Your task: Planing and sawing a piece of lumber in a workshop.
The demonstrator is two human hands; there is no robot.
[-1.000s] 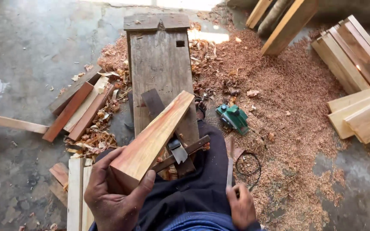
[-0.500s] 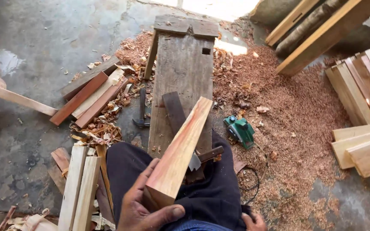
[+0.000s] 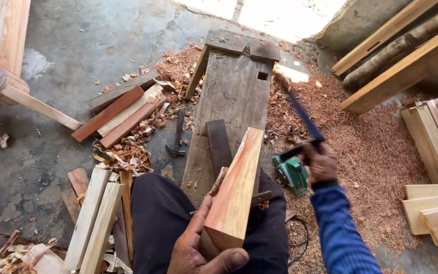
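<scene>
My left hand (image 3: pixel 198 253) grips the near end of a reddish wooden block (image 3: pixel 236 187). The block slants up from my lap and rests on a worn grey wooden bench (image 3: pixel 234 86) that I straddle. My right hand (image 3: pixel 321 163), in a blue sleeve, is raised to the right of the block and is shut on the dark handle of a long flat blade (image 3: pixel 304 116). The blade is blurred and points up and away. A dark wooden wedge (image 3: pixel 218 144) lies on the bench beside the block.
A green power planer (image 3: pixel 291 173) sits on the sawdust-covered floor (image 3: pixel 366 142) just below my right hand. A hammer (image 3: pixel 177 137) and reddish planks (image 3: pixel 120 109) lie left of the bench. Pale slats (image 3: pixel 92 218) lie by my left knee. Stacked boards (image 3: pixel 434 147) stand at right.
My right hand has come up from beside my lap holding the long blade. The left hand keeps its grip on the block, which now lies more in line with the bench.
</scene>
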